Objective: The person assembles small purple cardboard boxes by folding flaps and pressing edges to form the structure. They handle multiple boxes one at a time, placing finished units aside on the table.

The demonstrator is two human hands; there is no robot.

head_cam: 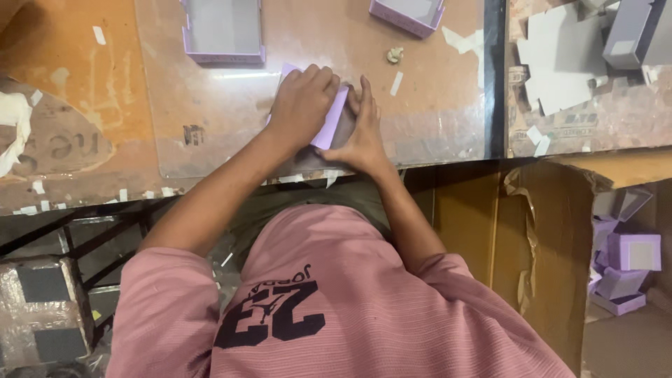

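Note:
A small lilac paper-covered box [334, 124] with a grey cardboard side lies on a clear plastic sheet [210, 133] over the brown worktable. My left hand [301, 105] lies on top of it with its fingers curled over the far edge. Against the box's right side my right hand [362, 136] presses, fingers straight and pointing away from me. The hands hide most of the box.
An open lilac tray [224, 38] stands beyond the hands, another lilac box [409, 14] at the far right. A small beige lump [395, 54] and tape scraps dot the table. Grey cardboard blanks [560, 63] lie right. A brown carton [546, 245] holds lilac boxes [630, 255].

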